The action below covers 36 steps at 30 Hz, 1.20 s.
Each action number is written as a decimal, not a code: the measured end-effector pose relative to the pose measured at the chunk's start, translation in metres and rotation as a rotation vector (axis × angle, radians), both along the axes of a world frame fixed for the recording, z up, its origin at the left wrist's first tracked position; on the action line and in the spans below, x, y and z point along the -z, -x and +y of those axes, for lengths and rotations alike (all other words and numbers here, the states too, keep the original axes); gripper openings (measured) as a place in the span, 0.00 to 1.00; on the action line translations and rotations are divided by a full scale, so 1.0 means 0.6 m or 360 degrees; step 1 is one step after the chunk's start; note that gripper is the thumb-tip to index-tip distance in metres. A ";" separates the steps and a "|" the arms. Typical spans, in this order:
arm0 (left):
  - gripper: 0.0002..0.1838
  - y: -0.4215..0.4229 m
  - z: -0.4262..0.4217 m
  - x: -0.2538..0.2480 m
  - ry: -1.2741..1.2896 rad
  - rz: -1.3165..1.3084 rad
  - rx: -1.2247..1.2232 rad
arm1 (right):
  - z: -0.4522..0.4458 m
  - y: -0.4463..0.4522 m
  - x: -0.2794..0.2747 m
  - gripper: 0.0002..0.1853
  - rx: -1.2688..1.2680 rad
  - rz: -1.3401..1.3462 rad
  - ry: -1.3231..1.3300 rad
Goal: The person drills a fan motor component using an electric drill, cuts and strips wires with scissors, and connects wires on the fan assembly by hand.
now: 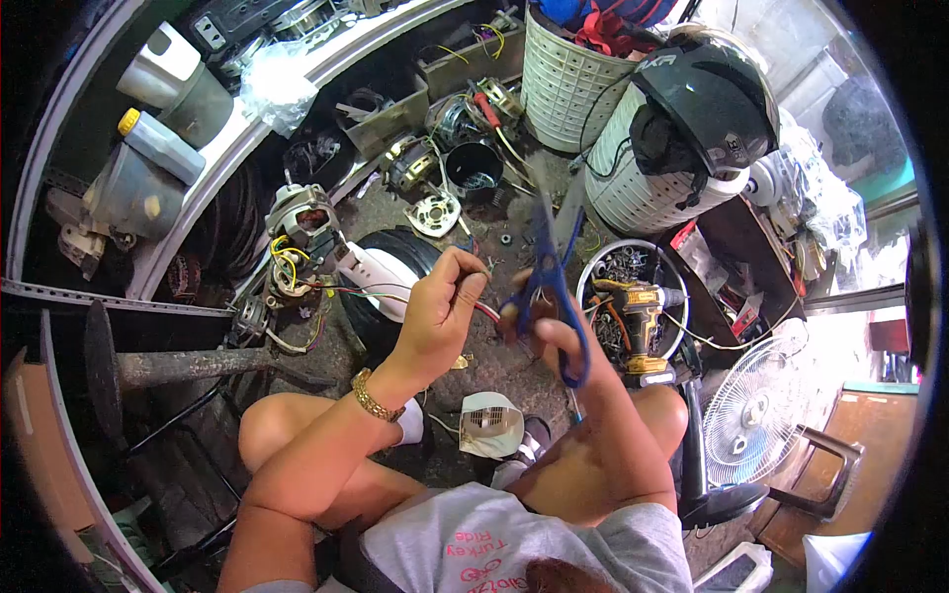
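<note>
My right hand point(550, 334) is closed round blue-handled scissors point(550, 259), their blades apart and pointing away from me, slightly blurred. My left hand point(442, 304) is pinched shut just left of the scissors. A tiny tip shows at its fingers, too small to name. Thin red and white wires point(486, 310) pass behind my left hand toward the fingers of my right. On the left they lead back to a small motor point(289, 281) with yellow wires. Behind my left wrist lies a white plastic fan part point(374, 280) on a black round object.
A yellow cordless drill point(643, 321) lies on a round tray point(684, 287) of small metal parts. A hammer point(188, 366) is at left. Several motors, a black cup point(473, 166), white baskets point(568, 84), a helmet point(707, 104) and a fan grille point(756, 400) surround me.
</note>
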<state>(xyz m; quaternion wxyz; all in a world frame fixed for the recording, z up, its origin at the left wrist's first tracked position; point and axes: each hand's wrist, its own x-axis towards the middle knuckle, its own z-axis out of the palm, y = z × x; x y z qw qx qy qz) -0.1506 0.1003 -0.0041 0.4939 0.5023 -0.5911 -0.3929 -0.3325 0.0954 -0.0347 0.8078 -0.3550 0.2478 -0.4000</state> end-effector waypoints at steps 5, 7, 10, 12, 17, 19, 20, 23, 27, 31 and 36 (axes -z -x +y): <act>0.05 0.006 0.006 0.008 -0.0069 -0.0152 0.0074 | -0.004 -0.006 -0.016 0.29 0.0314 0.0338 0.0078; 0.06 0.009 0.007 0.009 0.0003 -0.0204 0.0088 | -0.003 -0.010 -0.019 0.28 0.0330 0.0388 0.0110; 0.07 0.014 0.008 -0.005 0.0025 -0.0158 0.0091 | -0.002 -0.011 -0.025 0.26 0.0350 0.0424 0.0160; 0.07 0.014 0.011 -0.026 -0.0155 -0.0435 0.0263 | -0.007 -0.008 -0.022 0.25 0.0515 0.0428 0.0256; 0.06 0.016 0.015 0.000 -0.0167 -0.0315 0.0236 | -0.014 -0.013 -0.016 0.26 0.0635 0.0669 0.0621; 0.06 0.013 0.013 -0.001 -0.0261 -0.0202 0.0200 | -0.016 -0.020 -0.018 0.25 0.0715 0.0622 0.0636; 0.06 0.011 0.010 -0.001 -0.0195 -0.0149 0.0149 | -0.015 -0.022 -0.018 0.25 0.0715 0.0615 0.0640; 0.04 0.019 0.012 0.002 -0.0081 0.0021 0.0019 | -0.012 -0.021 -0.015 0.24 0.0620 0.0405 0.0371; 0.04 0.015 0.015 0.013 0.0005 -0.0039 0.0023 | -0.013 -0.015 -0.016 0.25 0.0464 0.0588 0.0505; 0.05 0.013 0.008 -0.001 0.0287 -0.0391 0.0202 | -0.010 -0.017 -0.027 0.25 0.0544 0.0538 0.0371; 0.05 0.015 0.012 0.009 0.0166 -0.0426 0.0233 | -0.013 -0.015 -0.025 0.25 0.0634 0.0657 0.0545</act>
